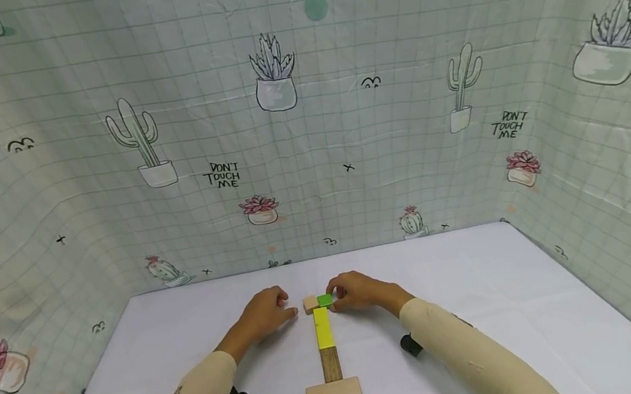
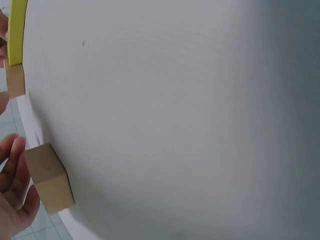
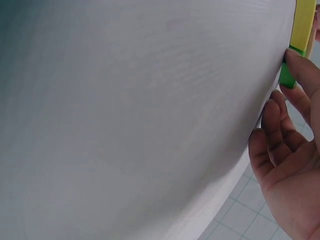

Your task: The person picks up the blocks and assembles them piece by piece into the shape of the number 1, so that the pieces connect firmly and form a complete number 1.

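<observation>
My right hand (image 1: 355,291) pinches a small green block (image 1: 325,300) between thumb and forefinger; the right wrist view shows the same green block (image 3: 286,76) at the end of a yellow block (image 3: 303,24). Beside it lies a small light wooden block (image 1: 310,303), both at the far end of the long yellow block (image 1: 323,328). My left hand (image 1: 267,310) is just left of these, thumb and forefinger apart. Another wooden block (image 2: 50,180) sits by its lower fingers in the left wrist view; whether they touch it is unclear. The head view hides that block.
A dark brown block (image 1: 331,364) continues the line toward me, meeting a wide light wooden block (image 1: 333,393) laid crosswise. All lie on a white-covered table (image 1: 453,272). A patterned cloth (image 1: 306,131) hangs behind and at both sides.
</observation>
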Demonstrator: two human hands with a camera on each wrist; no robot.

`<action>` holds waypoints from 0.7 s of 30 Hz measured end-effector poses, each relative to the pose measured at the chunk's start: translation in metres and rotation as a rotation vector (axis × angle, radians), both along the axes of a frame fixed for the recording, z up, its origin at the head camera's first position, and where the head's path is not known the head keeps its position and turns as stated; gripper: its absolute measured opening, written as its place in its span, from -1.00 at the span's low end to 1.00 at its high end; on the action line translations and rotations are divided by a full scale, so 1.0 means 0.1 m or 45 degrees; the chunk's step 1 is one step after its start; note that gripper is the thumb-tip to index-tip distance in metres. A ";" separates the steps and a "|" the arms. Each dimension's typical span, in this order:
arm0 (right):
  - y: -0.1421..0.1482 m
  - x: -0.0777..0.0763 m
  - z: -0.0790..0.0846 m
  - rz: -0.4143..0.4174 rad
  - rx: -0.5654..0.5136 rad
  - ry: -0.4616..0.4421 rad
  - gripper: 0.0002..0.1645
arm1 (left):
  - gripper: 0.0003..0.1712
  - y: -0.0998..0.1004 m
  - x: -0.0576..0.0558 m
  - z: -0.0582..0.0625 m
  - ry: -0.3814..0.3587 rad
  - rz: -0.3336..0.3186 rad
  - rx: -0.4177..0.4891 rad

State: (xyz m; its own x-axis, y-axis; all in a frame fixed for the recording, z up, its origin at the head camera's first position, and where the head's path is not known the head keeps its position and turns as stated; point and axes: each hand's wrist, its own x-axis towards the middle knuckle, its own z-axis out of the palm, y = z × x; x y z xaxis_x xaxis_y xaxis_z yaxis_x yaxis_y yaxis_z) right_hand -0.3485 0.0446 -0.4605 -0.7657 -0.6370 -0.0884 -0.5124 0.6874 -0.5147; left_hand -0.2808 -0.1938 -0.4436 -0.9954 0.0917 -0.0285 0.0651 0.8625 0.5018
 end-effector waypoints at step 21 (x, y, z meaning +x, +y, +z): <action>-0.01 0.01 0.02 0.002 -0.014 0.002 -0.65 | -0.52 -0.43 0.32 -0.02 0.135 0.093 -0.049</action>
State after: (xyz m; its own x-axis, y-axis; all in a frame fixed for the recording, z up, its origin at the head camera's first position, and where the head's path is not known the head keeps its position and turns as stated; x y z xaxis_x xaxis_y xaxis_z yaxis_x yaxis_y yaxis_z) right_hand -0.3477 0.0434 -0.4587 -0.7647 -0.6395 -0.0799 -0.5147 0.6806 -0.5214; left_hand -0.2491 -0.2370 -0.4452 -0.9970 0.0200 0.0748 0.0524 0.8855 0.4617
